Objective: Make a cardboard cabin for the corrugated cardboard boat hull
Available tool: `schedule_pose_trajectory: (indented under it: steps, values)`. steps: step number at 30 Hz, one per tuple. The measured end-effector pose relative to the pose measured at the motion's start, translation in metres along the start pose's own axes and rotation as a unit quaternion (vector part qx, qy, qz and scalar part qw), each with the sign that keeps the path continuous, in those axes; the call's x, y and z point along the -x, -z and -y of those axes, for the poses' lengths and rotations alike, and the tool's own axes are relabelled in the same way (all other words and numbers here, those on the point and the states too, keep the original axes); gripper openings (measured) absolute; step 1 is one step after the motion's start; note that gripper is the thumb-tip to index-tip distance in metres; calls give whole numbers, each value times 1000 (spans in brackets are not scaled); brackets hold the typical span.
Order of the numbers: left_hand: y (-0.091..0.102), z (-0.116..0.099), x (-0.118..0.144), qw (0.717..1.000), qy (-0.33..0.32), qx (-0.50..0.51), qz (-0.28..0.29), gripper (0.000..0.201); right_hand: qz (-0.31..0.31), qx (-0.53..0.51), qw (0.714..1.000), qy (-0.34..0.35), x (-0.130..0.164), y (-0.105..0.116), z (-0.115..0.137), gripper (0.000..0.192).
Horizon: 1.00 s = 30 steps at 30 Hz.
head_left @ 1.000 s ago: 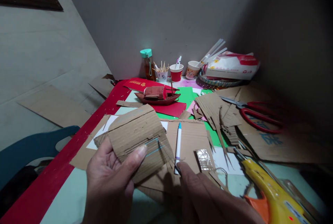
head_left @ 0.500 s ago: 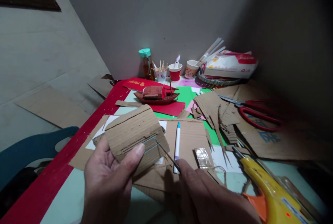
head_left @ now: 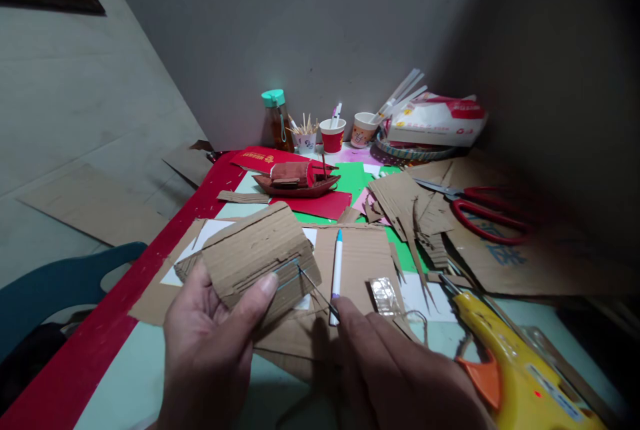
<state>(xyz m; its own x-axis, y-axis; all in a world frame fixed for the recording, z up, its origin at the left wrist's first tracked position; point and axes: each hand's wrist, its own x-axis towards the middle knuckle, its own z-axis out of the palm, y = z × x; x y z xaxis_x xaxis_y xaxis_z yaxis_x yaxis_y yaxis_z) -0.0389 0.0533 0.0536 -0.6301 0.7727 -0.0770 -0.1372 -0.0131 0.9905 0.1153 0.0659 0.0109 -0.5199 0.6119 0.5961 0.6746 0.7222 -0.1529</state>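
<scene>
My left hand (head_left: 220, 323) grips a piece of corrugated cardboard (head_left: 260, 243), its thumb lying across the front face. Blue lines and a narrow cut run near the cardboard's lower right part. Between the fingers of my right hand (head_left: 385, 357) is a thin pointed metal tool (head_left: 316, 285), whose tip touches the cardboard at the blue lines. Its grip is hidden in the hand, so the exact kind cannot be told. A white marker with a blue tip (head_left: 338, 263) lies on a flat cardboard sheet (head_left: 370, 243) just beyond my right hand.
A yellow glue gun (head_left: 505, 350) lies at the right, near red-handled scissors (head_left: 480, 210) and cardboard scraps (head_left: 400, 200). Farther back are a small model boat (head_left: 297, 180), a bottle (head_left: 277, 120), a cup of toothpicks (head_left: 306, 140) and two more paper cups (head_left: 333, 137). A blue chair (head_left: 65, 290) stands left.
The view has shifted slightly, so most things sit a little farther left. Both hands keep their hold, and the tool's tip stays at the blue lines.
</scene>
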Motion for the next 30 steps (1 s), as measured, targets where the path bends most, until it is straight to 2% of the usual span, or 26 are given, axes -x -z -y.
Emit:
schedule_pose_trajectory:
  steps: [3,9,14,17,21,24,30]
  values:
    - [-2,1,1,1000,-20,-4,0,67,3,-8,1000,15,-1,-2,-3,38]
    - [2,7,-2,998,-41,-36,2,33,-24,-12,999,34,9,-10,-8,33]
    - [7,13,-3,996,-58,-61,-8,36,7,-34,999,11,7,-6,-6,34]
    - [5,12,-2,996,-64,-66,-13,35,4,-29,1000,10,8,-4,-6,38]
    - [1,8,-2,997,-64,-34,9,43,21,-35,999,6,12,-5,-8,39]
    - [0,8,0,997,-73,-22,1,46,26,-44,999,5,12,-6,-5,40]
    - [3,13,2,996,-73,-53,-4,38,22,-41,998,-43,4,-3,6,38]
